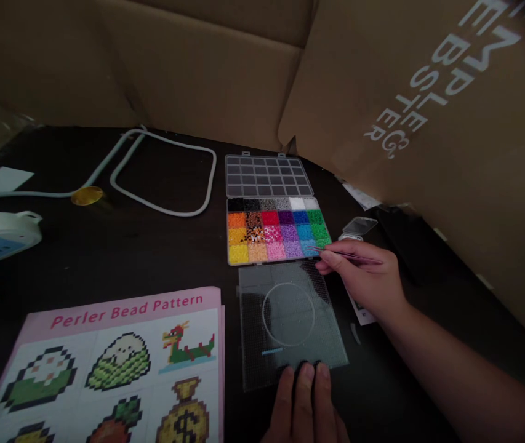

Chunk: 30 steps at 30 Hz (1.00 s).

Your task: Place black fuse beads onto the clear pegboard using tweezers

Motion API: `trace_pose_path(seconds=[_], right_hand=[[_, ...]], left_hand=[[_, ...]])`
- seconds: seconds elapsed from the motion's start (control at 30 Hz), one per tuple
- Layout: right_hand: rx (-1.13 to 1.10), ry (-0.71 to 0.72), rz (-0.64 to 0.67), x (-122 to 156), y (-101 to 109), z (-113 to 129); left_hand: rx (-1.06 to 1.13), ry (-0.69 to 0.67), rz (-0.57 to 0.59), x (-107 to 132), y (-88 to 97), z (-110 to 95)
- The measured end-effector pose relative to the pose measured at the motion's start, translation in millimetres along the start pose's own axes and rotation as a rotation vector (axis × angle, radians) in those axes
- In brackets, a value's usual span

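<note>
My right hand (368,274) is closed around a pair of pink tweezers (357,256). Their tips reach into a light blue compartment at the lower right of the bead box (269,232); whether a bead is between them I cannot tell. My left hand (306,406) lies with fingers stretched out on the near edge of a clear pegboard (250,326). On the board, a short row of light blue beads (272,351) sits below a thin pale circle (288,314). The box's clear lid (268,175) is folded back behind it.
A pink-headed Perler bead pattern sheet (119,363) lies at the left. Farther back are a pale cable (165,211), a gold disc (87,195) and a white device (4,234). A small open case (359,226) stands right of the beads. Cardboard walls (207,74) enclose the table.
</note>
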State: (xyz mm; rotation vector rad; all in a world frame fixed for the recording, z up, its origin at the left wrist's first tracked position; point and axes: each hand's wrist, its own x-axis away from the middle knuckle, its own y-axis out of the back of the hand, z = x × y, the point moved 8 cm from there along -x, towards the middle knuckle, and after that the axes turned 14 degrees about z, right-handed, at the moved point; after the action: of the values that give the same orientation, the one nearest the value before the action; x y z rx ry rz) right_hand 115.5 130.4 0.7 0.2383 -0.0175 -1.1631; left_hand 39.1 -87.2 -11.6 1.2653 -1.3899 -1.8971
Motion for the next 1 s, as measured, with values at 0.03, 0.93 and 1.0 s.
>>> trace_pose_path(seconds=[0.03,0.93,1.0], right_hand=[[-0.002,0.004,0.001,0,0,0],[0.033,-0.007,-0.035,-3,-2,6],[0.027,-0.012,-0.044,-3,-1,5]], left_hand=[[-0.003,-0.004,-0.007,-1,1.2,0],[-0.027,-0.132,0.071,-10,15.3,3],[-0.026,-0.14,0.085,-10,14.6,2]])
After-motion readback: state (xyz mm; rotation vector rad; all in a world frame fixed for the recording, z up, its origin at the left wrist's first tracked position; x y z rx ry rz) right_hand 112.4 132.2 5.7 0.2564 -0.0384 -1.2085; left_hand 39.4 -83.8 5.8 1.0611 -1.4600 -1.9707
